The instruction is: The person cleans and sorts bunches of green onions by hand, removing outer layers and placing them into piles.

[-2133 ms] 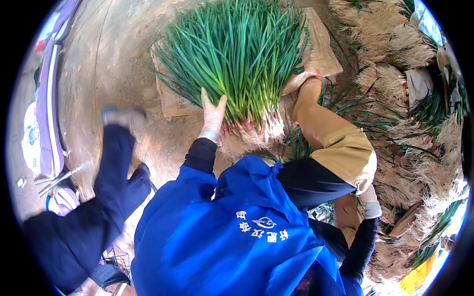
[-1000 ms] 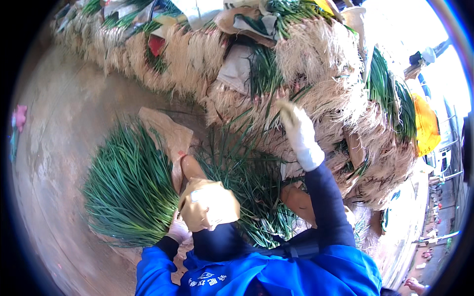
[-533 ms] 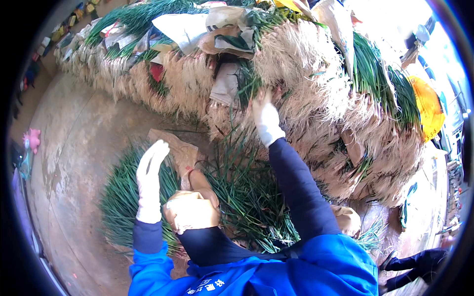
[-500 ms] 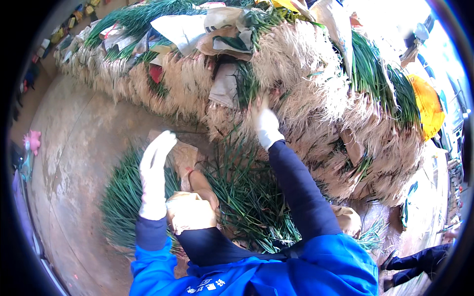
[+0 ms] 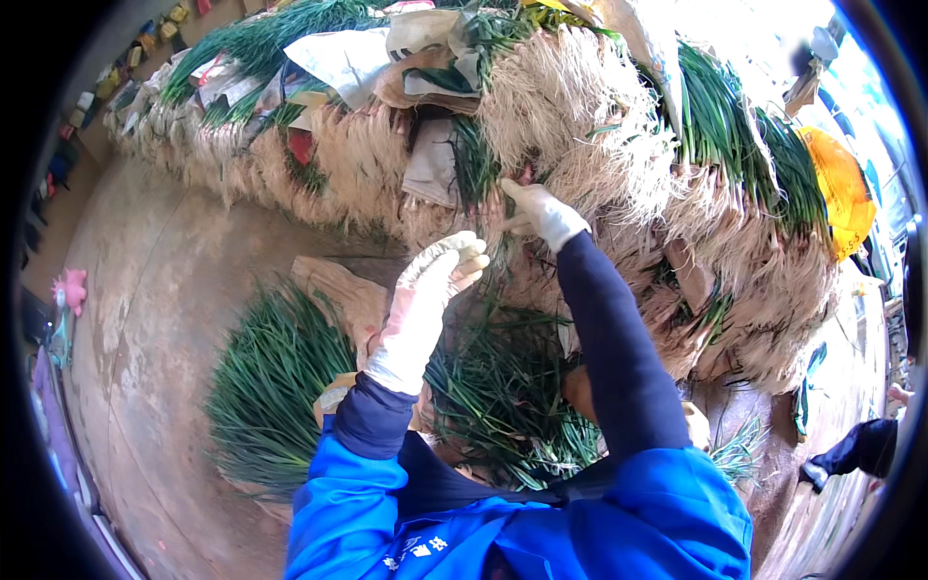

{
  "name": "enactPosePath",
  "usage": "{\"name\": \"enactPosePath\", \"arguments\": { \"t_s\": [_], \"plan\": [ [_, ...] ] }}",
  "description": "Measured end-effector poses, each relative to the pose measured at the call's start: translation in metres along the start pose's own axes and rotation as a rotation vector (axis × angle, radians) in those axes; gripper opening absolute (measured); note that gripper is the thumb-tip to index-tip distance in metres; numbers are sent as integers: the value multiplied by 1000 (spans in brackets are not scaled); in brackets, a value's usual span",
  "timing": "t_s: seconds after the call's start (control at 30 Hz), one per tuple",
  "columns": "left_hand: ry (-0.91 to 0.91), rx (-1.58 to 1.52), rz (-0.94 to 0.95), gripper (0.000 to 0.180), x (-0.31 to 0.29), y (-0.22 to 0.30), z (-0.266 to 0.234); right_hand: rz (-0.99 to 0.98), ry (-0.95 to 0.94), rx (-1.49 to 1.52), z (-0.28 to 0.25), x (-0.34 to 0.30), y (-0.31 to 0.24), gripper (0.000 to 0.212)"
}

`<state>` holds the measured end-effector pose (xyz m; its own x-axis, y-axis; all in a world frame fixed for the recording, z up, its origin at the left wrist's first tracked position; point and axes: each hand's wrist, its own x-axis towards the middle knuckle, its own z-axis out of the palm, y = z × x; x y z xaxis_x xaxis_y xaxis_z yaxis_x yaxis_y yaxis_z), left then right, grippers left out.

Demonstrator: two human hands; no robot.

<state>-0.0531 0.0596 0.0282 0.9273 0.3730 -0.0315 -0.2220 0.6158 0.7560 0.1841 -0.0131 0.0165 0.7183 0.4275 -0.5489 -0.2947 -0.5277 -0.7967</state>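
Both of my hands wear pale gloves. My right hand [image 5: 544, 214] reaches to the front of a large pile of scallions [image 5: 570, 106], stacked with their pale roots facing me. Its fingers are apart at the edge of the roots, beside a strip of green leaves [image 5: 474, 159]; no stalk shows in it. Lower and to the left, my left hand [image 5: 435, 275] hangs in the air before the pile, fingers loosely bent and nothing visible in them. Below it lie loose scallion leaves [image 5: 503, 387] between my legs, and a thick green bunch of scallions [image 5: 271, 387] is to the left.
A brown sack [image 5: 333, 290] lies behind the left bunch. White sacking [image 5: 338, 58] covers part of the pile, and a yellow bag [image 5: 836, 198] sits at its right end. A pink toy-like object [image 5: 70, 290] is far left. Another person's leg [image 5: 860, 449] shows at lower right.
My left hand has moved right, toward my right hand, and its fingers have bent. My right hand has shifted slightly right, and its fingers now show apart.
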Motion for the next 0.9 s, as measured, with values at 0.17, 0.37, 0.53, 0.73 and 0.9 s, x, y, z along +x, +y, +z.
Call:
{"name": "enactPosePath", "arguments": {
  "t_s": [0.17,0.37,0.53,0.73,0.9],
  "plan": [
    [58,-90,-8,32,5,-6,-13,-196,206,280,-3,81,14,56],
    [70,-205,-64,32,6,-15,-24,-474,252,487,-26,51,46,37],
    [46,-142,-75,32,7,-19,-10,-448,353,119,-23,-38,114,37],
    [-14,-126,-135,33,0,-31,-24,-650,352,93,13,-94,157,41],
    [6,-113,-150,32,5,-31,-35,-72,-155,-838,-48,-153,118,43]
  ]
}}
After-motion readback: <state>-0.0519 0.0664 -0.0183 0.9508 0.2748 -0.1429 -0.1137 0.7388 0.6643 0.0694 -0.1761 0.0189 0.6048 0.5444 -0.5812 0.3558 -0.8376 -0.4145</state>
